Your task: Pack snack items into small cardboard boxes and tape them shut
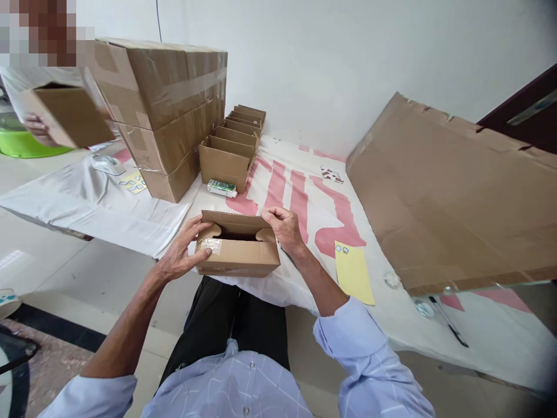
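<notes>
A small cardboard box [243,261] sits at the table's near edge in front of me. Its back lid flap [235,219] stands raised, and the two side tabs are folded in around a dark gap. My left hand [185,249] grips the box's left end, thumb on the front by a shiny piece of clear tape [212,246], fingers behind. With thumb and fingertips, my right hand [285,229] pinches the right corner of the flap. Just behind the box lies a small white-and-green carton [221,187]. A thin dark object shows partly beneath my right wrist.
Several open boxes [228,159] stand in a row behind, beside a stack of taped cartons [165,116]. A large cardboard panel [452,203] leans at right. Yellow sticker sheet [354,276] and pen [450,325] lie on the cloth. Another person's hand [39,129] holds a box [72,116].
</notes>
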{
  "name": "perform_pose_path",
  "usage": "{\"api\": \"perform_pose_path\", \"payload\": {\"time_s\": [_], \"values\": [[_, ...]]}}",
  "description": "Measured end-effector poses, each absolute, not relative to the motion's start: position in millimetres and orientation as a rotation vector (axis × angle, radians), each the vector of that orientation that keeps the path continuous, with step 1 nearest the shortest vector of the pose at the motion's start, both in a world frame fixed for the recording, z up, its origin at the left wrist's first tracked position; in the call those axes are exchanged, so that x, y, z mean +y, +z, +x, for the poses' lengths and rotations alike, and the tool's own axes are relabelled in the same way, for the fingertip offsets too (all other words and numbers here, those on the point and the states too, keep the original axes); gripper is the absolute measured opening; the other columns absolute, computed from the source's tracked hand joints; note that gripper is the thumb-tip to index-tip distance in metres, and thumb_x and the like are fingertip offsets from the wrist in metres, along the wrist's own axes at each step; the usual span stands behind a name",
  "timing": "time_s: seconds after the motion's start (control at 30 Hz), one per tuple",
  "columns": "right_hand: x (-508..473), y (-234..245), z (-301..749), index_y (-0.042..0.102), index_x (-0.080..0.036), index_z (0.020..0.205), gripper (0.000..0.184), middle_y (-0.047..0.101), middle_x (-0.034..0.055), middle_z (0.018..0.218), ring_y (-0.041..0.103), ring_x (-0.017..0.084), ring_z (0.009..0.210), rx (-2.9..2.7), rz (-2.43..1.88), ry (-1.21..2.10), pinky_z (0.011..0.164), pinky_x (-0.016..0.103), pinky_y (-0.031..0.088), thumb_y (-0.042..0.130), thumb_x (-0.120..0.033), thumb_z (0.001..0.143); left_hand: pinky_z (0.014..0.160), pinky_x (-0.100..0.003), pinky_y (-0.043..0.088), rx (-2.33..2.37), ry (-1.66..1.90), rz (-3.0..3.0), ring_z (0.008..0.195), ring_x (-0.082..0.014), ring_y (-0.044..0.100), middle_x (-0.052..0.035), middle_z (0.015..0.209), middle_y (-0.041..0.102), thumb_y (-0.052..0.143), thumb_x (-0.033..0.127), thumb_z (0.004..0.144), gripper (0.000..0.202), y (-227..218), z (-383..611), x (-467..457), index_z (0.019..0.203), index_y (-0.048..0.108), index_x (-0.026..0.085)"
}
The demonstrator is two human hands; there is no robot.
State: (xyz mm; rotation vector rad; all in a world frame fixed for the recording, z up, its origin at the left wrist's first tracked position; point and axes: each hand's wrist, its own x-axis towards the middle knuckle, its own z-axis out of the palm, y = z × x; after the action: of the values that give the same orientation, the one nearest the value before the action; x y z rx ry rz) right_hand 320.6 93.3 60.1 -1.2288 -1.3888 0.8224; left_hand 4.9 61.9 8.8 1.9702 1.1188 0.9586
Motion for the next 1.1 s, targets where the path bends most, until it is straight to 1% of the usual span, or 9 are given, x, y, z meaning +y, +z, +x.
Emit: {"api": "perform_pose_path", "payload": {"time_s": [0.13, 0.3, 0.4, 0.53, 0.6, 0.7, 0.87, 0.97, 1.1], "values": [[98.5, 58.4, 318.9, 0.070, -0.023, 0.066, 0.033, 0.057, -0.0035, 0.066, 0.049, 0.015, 0.068, -1.318, -1.226, 0.843, 0.066, 0.029, 0.046, 0.080, -0.049, 0.083, 0.124, -0.055, 0.053, 1.124, 0.954, 1.971, 0.167, -0.0422, 0.037, -0.0149, 0.176, 0.041, 0.072, 0.055, 0.096, 0.064, 7.7, 5.5, 60.9, 0.153, 0.063, 0.027], [99.7, 56.6, 314.7, 0.066, -0.023, 0.064, 0.036, 0.055, -0.0039, 0.065, 0.050, 0.014, 0.069, -1.230, -1.215, 0.854, 0.067, 0.028, 0.046, 0.081, -0.051, 0.080, 0.123, -0.057, 0.053, 1.145, 0.957, 1.969, 0.164, -0.0431, 0.041, -0.0151, 0.174, 0.043, 0.072, 0.057, 0.093, 0.067, 7.3, 5.2, 63.0, 0.153, 0.063, 0.028], [102.3, 55.4, 314.5, 0.065, -0.022, 0.067, 0.039, 0.060, -0.0023, 0.069, 0.056, 0.015, 0.070, -1.141, -1.203, 0.883, 0.068, 0.028, 0.051, 0.083, -0.055, 0.078, 0.121, -0.057, 0.054, 1.132, 0.954, 1.966, 0.161, -0.0425, 0.045, -0.0165, 0.173, 0.043, 0.073, 0.057, 0.093, 0.069, 8.8, 5.7, 63.3, 0.153, 0.062, 0.027], [108.3, 56.5, 324.6, 0.065, -0.024, 0.079, 0.045, 0.069, 0.0011, 0.080, 0.063, 0.016, 0.071, -0.965, -1.138, 0.925, 0.066, 0.031, 0.061, 0.084, -0.064, 0.079, 0.119, -0.055, 0.056, 1.097, 0.968, 1.964, 0.160, -0.0408, 0.046, -0.0164, 0.170, 0.047, 0.072, 0.055, 0.094, 0.064, 10.9, 6.5, 62.5, 0.151, 0.063, 0.027], [105.8, 58.7, 333.2, 0.066, -0.024, 0.085, 0.045, 0.072, 0.0018, 0.086, 0.065, 0.015, 0.072, -0.934, -1.105, 0.843, 0.068, 0.031, 0.064, 0.083, -0.065, 0.081, 0.118, -0.055, 0.057, 1.106, 0.969, 1.943, 0.160, -0.0412, 0.046, -0.0161, 0.171, 0.047, 0.073, 0.055, 0.093, 0.066, 10.7, 6.5, 62.9, 0.152, 0.062, 0.027], [89.7, 60.5, 345.0, 0.068, -0.024, 0.089, 0.038, 0.076, 0.0031, 0.094, 0.067, 0.015, 0.074, -1.018, -1.107, 0.680, 0.073, 0.032, 0.064, 0.079, -0.061, 0.089, 0.117, -0.055, 0.058, 1.146, 0.961, 1.898, 0.161, -0.0433, 0.045, -0.0153, 0.175, 0.044, 0.074, 0.058, 0.091, 0.071, 9.2, 5.9, 66.0, 0.154, 0.061, 0.028], [52.3, 48.3, 354.1, 0.074, -0.024, 0.090, 0.032, 0.075, 0.0023, 0.085, 0.067, 0.018, 0.073, -1.242, -1.161, 0.570, 0.074, 0.035, 0.061, 0.077, -0.055, 0.095, 0.115, -0.054, 0.059, 1.142, 0.930, 1.829, 0.157, -0.0429, 0.050, -0.0138, 0.171, 0.049, 0.075, 0.063, 0.089, 0.075, 8.9, 5.2, 75.4, 0.154, 0.062, 0.028], [40.9, 35.7, 356.5, 0.074, -0.025, 0.091, 0.032, 0.076, 0.0023, 0.085, 0.069, 0.020, 0.076, -1.330, -1.196, 0.536, 0.076, 0.036, 0.061, 0.074, -0.056, 0.098, 0.116, -0.053, 0.059, 1.153, 0.916, 1.824, 0.156, -0.0428, 0.051, -0.0139, 0.171, 0.050, 0.077, 0.063, 0.088, 0.080, 9.2, 4.2, 77.9, 0.158, 0.059, 0.028], [38.5, 25.0, 357.0, 0.075, -0.026, 0.095, 0.028, 0.078, 0.0027, 0.088, 0.073, 0.022, 0.083, -1.489, -1.197, 0.448, 0.081, 0.038, 0.063, 0.068, -0.051, 0.105, 0.116, -0.054, 0.058, 1.156, 0.914, 1.856, 0.156, -0.0431, 0.051, -0.0152, 0.172, 0.049, 0.075, 0.064, 0.090, 0.084, 8.4, 3.2, 75.8, 0.163, 0.055, 0.027]]}}
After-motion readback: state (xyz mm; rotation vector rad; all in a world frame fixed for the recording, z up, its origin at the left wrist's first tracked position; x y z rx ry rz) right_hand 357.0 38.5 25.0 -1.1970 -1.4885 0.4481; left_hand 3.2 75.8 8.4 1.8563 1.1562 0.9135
